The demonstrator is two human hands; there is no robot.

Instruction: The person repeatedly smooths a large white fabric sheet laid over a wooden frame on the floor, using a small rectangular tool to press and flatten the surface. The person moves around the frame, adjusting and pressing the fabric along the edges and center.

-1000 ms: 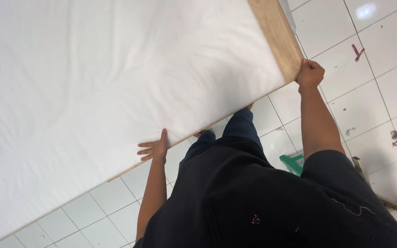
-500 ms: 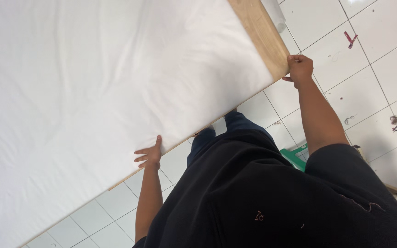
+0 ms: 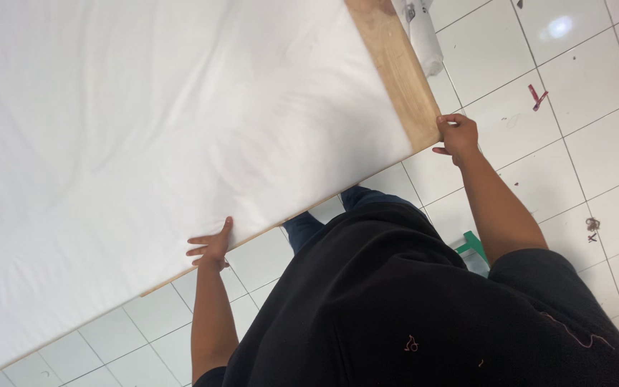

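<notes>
A white cloth (image 3: 152, 136) lies spread over a long wooden table, whose bare wood strip (image 3: 395, 68) shows at the right end. My left hand (image 3: 210, 247) rests flat on the cloth at the table's near edge, fingers spread. My right hand (image 3: 457, 136) is at the table's near right corner, its fingers curled against the wood edge. It is too small to tell whether it pinches any cloth. My black top and dark trousers fill the lower right.
White floor tiles (image 3: 574, 86) lie beyond the table and under it. A white roll-like object (image 3: 424, 36) stands by the table's right end. A green object (image 3: 471, 246) sits on the floor by my right arm. Small red scraps (image 3: 536, 97) dot the tiles.
Both hands stay at the table edge and corner. The view has shifted, so the table and hands sit slightly lower and further left in frame.
</notes>
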